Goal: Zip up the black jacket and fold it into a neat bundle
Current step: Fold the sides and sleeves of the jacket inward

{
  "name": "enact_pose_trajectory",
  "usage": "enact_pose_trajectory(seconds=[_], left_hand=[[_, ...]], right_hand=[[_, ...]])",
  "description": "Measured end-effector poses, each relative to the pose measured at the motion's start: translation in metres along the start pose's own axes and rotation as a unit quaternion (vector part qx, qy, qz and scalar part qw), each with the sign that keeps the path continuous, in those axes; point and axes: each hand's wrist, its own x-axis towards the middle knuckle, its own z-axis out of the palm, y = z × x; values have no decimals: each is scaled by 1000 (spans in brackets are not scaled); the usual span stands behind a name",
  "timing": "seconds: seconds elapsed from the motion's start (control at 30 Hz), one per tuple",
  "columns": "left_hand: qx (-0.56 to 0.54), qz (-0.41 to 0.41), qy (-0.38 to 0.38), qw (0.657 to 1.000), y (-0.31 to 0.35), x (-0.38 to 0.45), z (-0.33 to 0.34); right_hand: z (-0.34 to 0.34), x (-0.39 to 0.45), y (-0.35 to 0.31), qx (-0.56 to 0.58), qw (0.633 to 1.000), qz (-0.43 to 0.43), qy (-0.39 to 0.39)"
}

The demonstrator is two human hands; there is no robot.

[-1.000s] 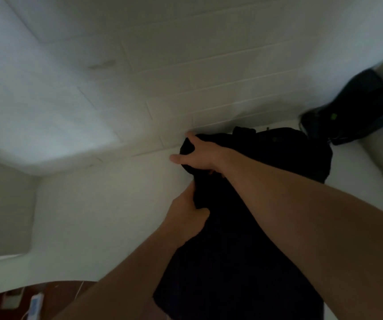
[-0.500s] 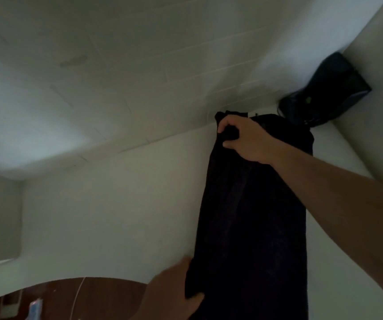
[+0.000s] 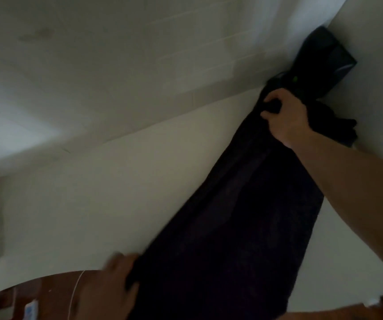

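The black jacket point(image 3: 236, 218) lies stretched in a long narrow strip across the white bed, running from the near left up to the far right. My right hand point(image 3: 282, 116) grips its far end, close to the wall. My left hand point(image 3: 112, 282), blurred, holds the near left corner at the bed's edge. The zipper is not visible in the dark fabric.
A black bag point(image 3: 319, 63) leans in the far right corner against the wall, just behind my right hand. The white bed surface point(image 3: 93, 204) spreads to the left. Below its near edge is brown floor point(image 3: 35, 296) with a white cable point(image 3: 76, 289) and small objects.
My hands have moved apart: the right one pushed the jacket's far end toward the corner, the left one slid down to the near corner. The jacket has stretched out long and slanted.
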Motion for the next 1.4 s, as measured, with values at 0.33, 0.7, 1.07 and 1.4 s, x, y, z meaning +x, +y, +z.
enact_pose_trajectory(seconds=[0.33, 0.7, 1.07, 1.4], left_hand=[[95, 10, 179, 979, -12, 135, -92], [203, 125, 177, 955, -29, 176, -128], [286, -15, -56, 956, -83, 172, -109], [164, 150, -38, 974, 90, 212, -70]], right_hand=[[-40, -18, 53, 37, 974, 162, 155], [-87, -27, 61, 56, 973, 200, 101], [-95, -55, 61, -455, 877, 143, -62], [-28, -77, -25, -468, 829, -123, -280]])
